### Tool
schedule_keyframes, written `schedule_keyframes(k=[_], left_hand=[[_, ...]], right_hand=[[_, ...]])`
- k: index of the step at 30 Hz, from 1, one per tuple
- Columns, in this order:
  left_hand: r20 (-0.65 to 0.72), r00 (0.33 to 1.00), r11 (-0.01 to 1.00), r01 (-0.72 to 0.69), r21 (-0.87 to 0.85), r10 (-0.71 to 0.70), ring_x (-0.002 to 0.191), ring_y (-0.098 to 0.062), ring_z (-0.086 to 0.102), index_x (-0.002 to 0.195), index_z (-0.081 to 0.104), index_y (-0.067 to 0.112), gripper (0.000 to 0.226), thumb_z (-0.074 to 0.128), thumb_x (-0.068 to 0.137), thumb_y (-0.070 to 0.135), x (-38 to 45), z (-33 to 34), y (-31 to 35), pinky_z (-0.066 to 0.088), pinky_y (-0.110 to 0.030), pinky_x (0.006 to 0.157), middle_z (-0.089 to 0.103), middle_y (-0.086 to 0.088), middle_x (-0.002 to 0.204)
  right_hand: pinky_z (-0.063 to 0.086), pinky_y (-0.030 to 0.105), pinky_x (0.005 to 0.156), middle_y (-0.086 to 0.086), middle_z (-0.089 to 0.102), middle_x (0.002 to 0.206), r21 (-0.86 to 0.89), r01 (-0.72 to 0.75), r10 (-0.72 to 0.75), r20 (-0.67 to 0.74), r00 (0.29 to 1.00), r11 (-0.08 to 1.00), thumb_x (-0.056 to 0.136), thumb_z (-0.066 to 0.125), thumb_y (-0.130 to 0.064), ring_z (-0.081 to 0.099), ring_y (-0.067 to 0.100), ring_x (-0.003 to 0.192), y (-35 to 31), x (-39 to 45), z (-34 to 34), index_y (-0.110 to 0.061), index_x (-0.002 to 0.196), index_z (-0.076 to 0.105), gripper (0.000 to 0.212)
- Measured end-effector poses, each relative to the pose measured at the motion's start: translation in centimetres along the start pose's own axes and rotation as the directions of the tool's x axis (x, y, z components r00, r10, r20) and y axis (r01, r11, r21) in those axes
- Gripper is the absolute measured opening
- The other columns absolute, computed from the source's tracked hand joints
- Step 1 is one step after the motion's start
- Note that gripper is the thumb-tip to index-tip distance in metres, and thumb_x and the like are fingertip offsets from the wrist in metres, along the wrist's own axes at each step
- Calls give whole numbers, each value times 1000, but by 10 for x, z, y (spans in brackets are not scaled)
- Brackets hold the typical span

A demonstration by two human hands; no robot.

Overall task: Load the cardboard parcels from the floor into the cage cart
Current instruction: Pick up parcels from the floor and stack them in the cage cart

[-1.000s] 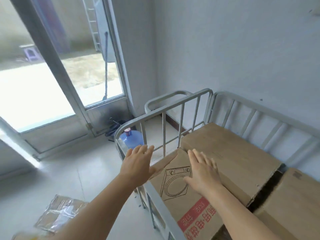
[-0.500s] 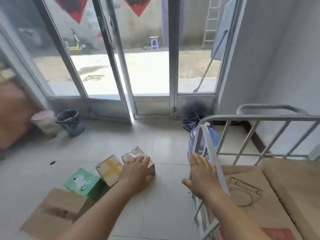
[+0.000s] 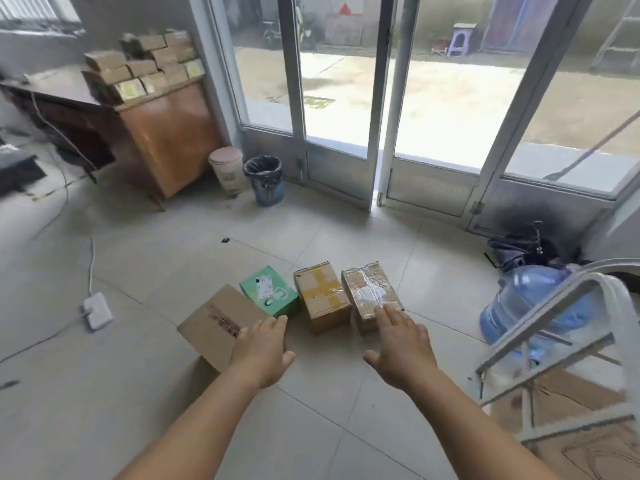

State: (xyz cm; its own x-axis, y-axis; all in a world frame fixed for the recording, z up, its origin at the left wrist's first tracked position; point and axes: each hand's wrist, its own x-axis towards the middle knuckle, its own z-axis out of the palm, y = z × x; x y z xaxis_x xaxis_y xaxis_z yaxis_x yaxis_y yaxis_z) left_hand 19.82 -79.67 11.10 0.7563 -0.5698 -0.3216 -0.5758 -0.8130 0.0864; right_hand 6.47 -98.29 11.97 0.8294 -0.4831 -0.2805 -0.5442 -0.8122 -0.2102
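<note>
Pale floor tiles (image 3: 173, 393) run out ahead of me to the glass doors (image 3: 332, 98), and both my hands are stretched forward over them, holding nothing. My left hand (image 3: 264, 351) has its fingers straight and together, just by the near corner of the flat cardboard parcel (image 3: 221, 320); whether it touches the card I cannot tell. My right hand (image 3: 401, 344) is spread, fingertips over the near end of the tape-wrapped parcel (image 3: 372, 294), touching it or nearly so.

I judge this to be the reach for the next load: nothing is lifted yet. Four parcels lie in a row on the floor. Between the two at my hands sit a green box (image 3: 268, 294) and a brown parcel with yellow tape (image 3: 323, 296), close against each other. The next move calls for settling on one parcel, getting a hand down each side of it and raising it level, without knocking its neighbour.

On my right stands the cage cart (image 3: 554, 327), its grey rail near my right arm, with brown cardboard already showing behind the bars low down. A blue water bottle (image 3: 530, 299) stands on the floor beyond the rail. Farther off, a black-lined bin (image 3: 265, 181) and a pink one (image 3: 227, 168) stand by the doors, and small boxes (image 3: 145, 64) are stacked on the wooden worktop (image 3: 166, 133).
</note>
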Motion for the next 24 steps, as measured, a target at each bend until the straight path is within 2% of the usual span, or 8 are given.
schedule_keyframes(k=[4, 7, 13, 24], left_hand=[[34, 994, 992, 108, -71, -106, 141, -23, 28, 153, 16, 19, 73, 51, 94, 44, 10, 5, -69, 23, -41, 114, 30, -1, 154], [57, 982, 979, 183, -94, -179, 141, -23, 29, 154, 13, 18, 75, 50, 94, 44, 18, 9, -119, 26, -41, 112, 29, -1, 155], [95, 951, 938, 305, -164, -293, 138, -24, 33, 154, 10, 18, 78, 52, 94, 44, 41, 20, -203, 30, -40, 110, 31, -3, 153], [244, 878, 855, 464, -231, -411, 140, -26, 30, 154, 7, 17, 78, 51, 95, 42, 144, 50, -306, 30, -39, 112, 28, -7, 154]], right_hand=[[19, 43, 117, -1, 10, 162, -30, 60, -58, 38, 998, 998, 90, 55, -51, 16, 24, 147, -63, 38, 16, -19, 155, 7, 86], [16, 43, 118, 0, 4, 163, -33, 90, -87, 96, 992, 995, 92, 53, -51, 11, 24, 148, -110, 64, 32, -19, 156, 3, 87], [15, 42, 119, 2, 2, 163, 46, 124, -130, 178, 975, 991, 93, 53, -49, 9, 23, 150, -189, 115, 69, -19, 156, -2, 89], [20, 43, 117, 3, 8, 163, 143, 15, -56, 288, 956, 990, 89, 60, -49, 14, 23, 148, -254, 251, 138, -18, 156, 2, 94]])
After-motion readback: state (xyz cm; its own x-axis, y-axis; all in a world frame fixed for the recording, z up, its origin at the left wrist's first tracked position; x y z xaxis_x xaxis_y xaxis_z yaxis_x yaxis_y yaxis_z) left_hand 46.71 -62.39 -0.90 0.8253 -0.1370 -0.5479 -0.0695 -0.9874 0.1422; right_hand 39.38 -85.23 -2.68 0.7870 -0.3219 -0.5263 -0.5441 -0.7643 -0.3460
